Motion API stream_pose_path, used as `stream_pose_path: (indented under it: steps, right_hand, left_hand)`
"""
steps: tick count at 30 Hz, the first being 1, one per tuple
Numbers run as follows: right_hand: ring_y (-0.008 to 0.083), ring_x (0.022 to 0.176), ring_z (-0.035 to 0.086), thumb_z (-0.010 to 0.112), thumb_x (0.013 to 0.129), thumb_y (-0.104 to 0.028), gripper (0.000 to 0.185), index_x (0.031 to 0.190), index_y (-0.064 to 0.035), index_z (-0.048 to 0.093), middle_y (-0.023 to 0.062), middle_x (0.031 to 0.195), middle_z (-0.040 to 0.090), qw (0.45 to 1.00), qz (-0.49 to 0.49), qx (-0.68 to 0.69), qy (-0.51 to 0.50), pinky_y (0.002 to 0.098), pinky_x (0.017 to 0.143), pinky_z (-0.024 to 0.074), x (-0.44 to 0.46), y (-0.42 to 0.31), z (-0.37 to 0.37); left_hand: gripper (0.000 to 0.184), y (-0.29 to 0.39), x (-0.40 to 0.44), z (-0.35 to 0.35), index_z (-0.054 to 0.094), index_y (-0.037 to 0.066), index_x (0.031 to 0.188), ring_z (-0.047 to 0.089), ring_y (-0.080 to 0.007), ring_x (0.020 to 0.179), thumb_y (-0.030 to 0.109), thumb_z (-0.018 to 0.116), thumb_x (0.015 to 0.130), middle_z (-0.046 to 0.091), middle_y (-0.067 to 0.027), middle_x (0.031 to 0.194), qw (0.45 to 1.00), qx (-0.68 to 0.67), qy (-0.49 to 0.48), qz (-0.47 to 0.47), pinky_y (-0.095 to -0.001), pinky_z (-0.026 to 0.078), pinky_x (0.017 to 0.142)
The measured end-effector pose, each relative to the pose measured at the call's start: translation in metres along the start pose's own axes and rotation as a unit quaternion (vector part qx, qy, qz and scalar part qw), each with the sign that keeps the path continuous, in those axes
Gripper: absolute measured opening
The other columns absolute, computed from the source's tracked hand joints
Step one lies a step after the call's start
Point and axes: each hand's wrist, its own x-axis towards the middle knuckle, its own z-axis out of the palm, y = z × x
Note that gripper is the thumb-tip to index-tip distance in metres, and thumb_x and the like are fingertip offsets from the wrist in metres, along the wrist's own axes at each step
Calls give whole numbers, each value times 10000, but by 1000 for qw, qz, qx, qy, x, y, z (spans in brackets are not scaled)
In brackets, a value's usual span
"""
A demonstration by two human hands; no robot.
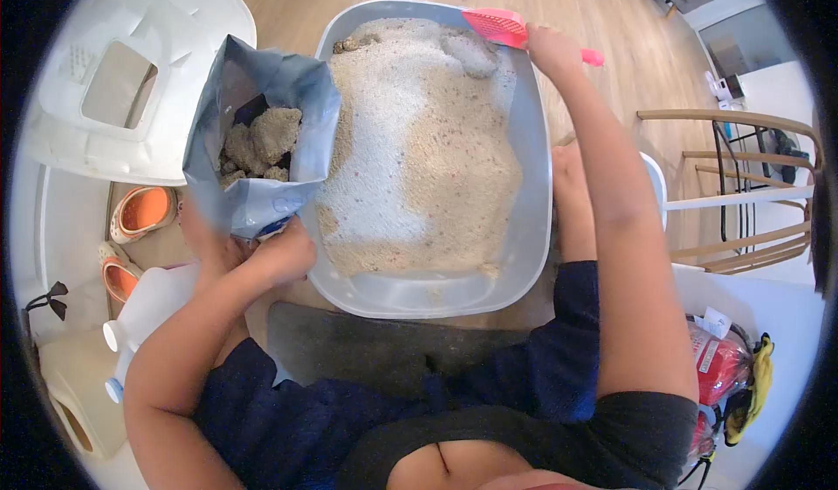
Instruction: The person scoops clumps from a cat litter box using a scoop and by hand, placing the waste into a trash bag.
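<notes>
My left hand [290,250] is closed on the lower edge of a blue-grey plastic bag [278,200]. The bag stands open at the top, and several brown litter clumps [266,139] lie inside. In my right hand [554,49] is the handle of a pink slotted litter scoop [496,27], whose head rests over the far right rim of the litter box. That grey litter box [428,296] sits between my legs, with white and tan litter [419,158] spread across it. A few darker lumps show near its far edge.
A white plastic hood [192,10] with a square opening is at far left. Orange-lined clogs [144,211] and white jugs [161,307] stand at left. A dark mat [349,342] lies before me. Wooden chair parts [742,154] and a red package [717,363] are on the right.
</notes>
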Motion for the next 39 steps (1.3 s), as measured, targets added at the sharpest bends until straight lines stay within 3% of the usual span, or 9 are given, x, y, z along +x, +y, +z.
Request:
stream_pose_path:
  steps: [3,10,13,17,22,25,28,34,39]
  right_hand:
    - [270,700,667,546,820,-156,112,896,-73,550,92,827,669,998,-37,-13,49,396,569,517,4,0,-12]
    - [225,638,675,534,804,-164,98,823,-105,610,64,737,668,985,-75,-91,130,389,523,527,9,-31,-24]
    - [235,658,676,531,805,-163,105,839,-103,611,68,763,674,988,-72,-78,109,386,545,531,14,-42,-16]
    - [245,695,678,523,808,-160,113,842,-101,614,73,782,679,992,-69,-31,96,385,571,533,19,-44,-11]
    - [242,718,677,525,801,-155,161,917,-104,623,74,797,682,985,-158,-30,70,371,596,527,30,-20,-26]
    - [231,728,676,562,770,-152,146,874,-92,645,82,822,683,985,-139,-53,83,358,591,520,32,-26,-42]
    - [219,752,674,593,743,-147,119,805,-79,668,93,848,683,991,-100,-69,50,350,583,513,28,-33,-64]
    - [222,730,679,595,752,-136,116,800,-89,690,87,777,683,989,-91,-112,37,335,596,525,10,-20,-64]
    - [242,769,678,592,767,-149,136,824,-72,688,102,824,685,994,-58,-89,-30,367,630,535,6,-34,-47]
  left_hand:
    - [558,-1,2,-2,201,-242,1176,654,-340,824,92,460,812,619,-229,723,1000,11,-23,17,-395,488,778]
    - [539,15,-16,-17,207,-220,1182,659,-304,830,89,447,810,619,-262,775,996,-47,-80,-11,-411,455,854]
    - [492,4,-4,-5,327,-241,1137,654,-328,833,80,485,799,601,-314,842,999,-11,-40,-29,-411,448,873]
    - [411,-22,16,10,516,-232,993,635,-397,846,110,563,769,595,-340,852,970,174,-53,163,-412,434,890]
    - [349,-44,44,23,566,-214,925,641,-374,833,97,555,769,622,-284,756,890,379,-114,228,-402,428,888]
    - [561,-32,29,15,161,-243,1230,651,-350,703,134,386,881,572,-333,933,986,76,-112,97,-450,490,817]
    - [580,-6,9,-2,150,-243,1232,649,-354,713,154,395,887,572,-326,938,988,84,-121,38,-463,478,840]
    - [618,-41,34,21,125,-226,1248,654,-358,724,177,407,874,562,-343,974,963,176,-102,175,-417,537,720]
    - [348,-25,20,17,591,-139,835,623,-380,849,198,593,750,633,-240,804,999,-22,-11,-23,-484,396,894]
